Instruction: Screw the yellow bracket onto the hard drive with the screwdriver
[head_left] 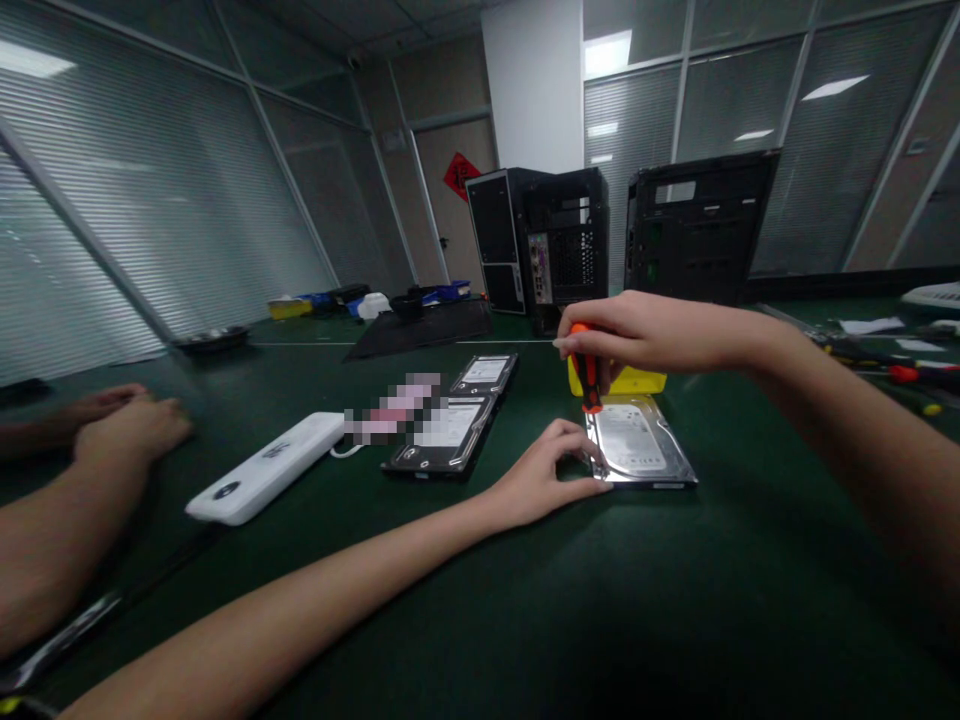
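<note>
A silver hard drive [641,440] lies flat on the dark green table, label side up. My left hand [546,474] grips its near left corner, the thumb along the front edge and the fingers on the left side. Above the drive's left edge, my right hand [626,332] is closed round the orange and black handle of a screwdriver [591,388]. The screwdriver points down, nearly upright; I cannot make out where its tip meets the drive. Just behind the drive sits a yellow object [637,382], partly hidden by my right hand.
Two more hard drives [442,455] lie left of my left hand, beside a pixelated patch and a white power bank-like device [266,470]. Computer cases [701,225] stand at the back. Another person's hands [135,425] rest at far left. Tools [892,365] lie at right.
</note>
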